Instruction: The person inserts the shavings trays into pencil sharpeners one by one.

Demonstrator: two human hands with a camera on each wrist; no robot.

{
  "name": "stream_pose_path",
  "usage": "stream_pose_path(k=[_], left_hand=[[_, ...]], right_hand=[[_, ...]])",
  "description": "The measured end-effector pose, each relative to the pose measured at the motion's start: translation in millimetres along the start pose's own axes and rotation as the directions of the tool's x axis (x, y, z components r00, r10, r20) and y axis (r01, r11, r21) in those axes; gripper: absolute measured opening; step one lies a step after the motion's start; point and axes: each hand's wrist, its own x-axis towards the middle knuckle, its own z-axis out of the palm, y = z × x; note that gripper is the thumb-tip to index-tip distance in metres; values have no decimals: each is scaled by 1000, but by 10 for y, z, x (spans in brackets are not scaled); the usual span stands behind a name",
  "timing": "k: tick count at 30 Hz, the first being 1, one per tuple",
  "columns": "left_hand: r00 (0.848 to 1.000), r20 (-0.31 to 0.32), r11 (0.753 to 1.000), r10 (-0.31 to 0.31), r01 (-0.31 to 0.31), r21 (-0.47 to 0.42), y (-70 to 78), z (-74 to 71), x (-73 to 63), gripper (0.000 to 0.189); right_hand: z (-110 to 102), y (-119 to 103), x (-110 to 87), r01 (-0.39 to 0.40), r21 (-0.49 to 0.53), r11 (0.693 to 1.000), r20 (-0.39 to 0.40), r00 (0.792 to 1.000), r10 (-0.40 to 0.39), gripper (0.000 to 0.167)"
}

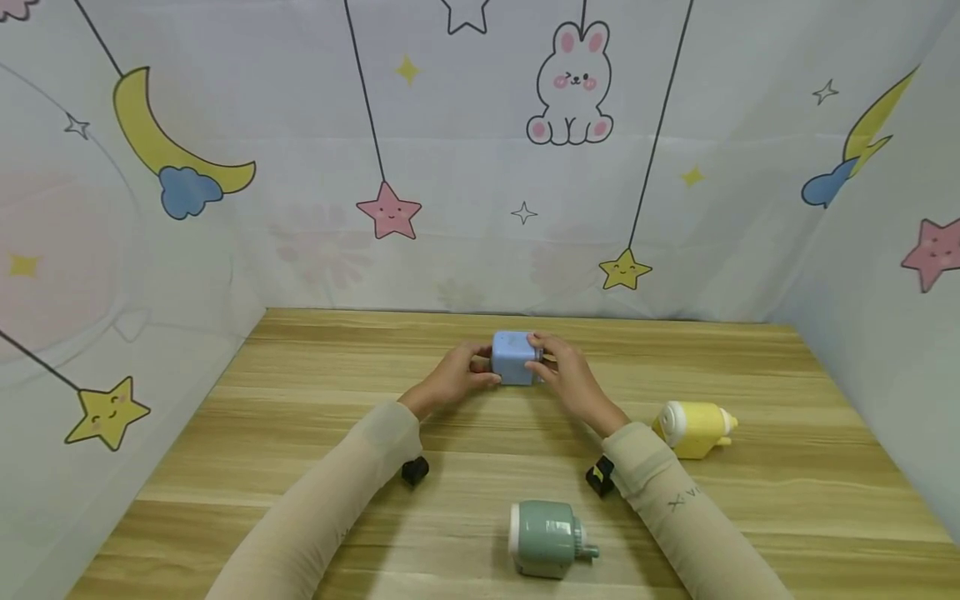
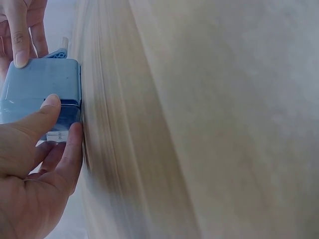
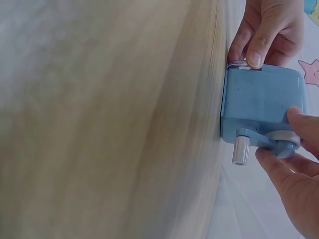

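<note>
A blue crank pencil sharpener point(image 1: 513, 358) is on the wooden table toward the back, held between both hands. My left hand point(image 1: 452, 377) grips its left end, where the left wrist view shows the thumb by a seam and a small white label point(image 2: 57, 136) close to the fingers. On the opposite end my right hand point(image 1: 574, 380) holds the body, thumb on its side and fingers by the crank. In the right wrist view the crank arm point(image 3: 261, 141) ends in a whitish handle point(image 3: 240, 151).
A yellow crank sharpener point(image 1: 696, 429) lies beyond the right forearm. Nearer the front, a green one point(image 1: 546, 537) rests between the forearms. Black wrist devices point(image 1: 415, 471) show under the sleeves. White printed cloth walls point(image 1: 465, 275) enclose the table point(image 1: 315, 358) at the back and sides.
</note>
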Motion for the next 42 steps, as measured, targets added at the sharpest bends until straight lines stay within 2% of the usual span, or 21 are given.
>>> stream_pose_path(k=[4,10,16,34,42], left_hand=[[1000,-15,1000,-27,27,-2,7,12,10,57],[1000,-17,1000,-12,12,26,6,17,3,54],[1000,-8,1000,-6,6,9,-10,8,-12,54],[999,10,999,35,-35,20,-60,16,45,49],[999,-8,998,47,-46,34,-126,46,77,50]], right_hand=[[2,-5,-2,-2,1,1000,-2,1000,2,44],[22,-8,-2,1,-6,1000,-6,1000,-1,44],[42,-11,-8,-3,-2,1000,-7,1000,3,43],[50,48,6,4,16,1000,-16,1000,-4,44],[64,91,9,-13,9,1000,-3,1000,13,46]])
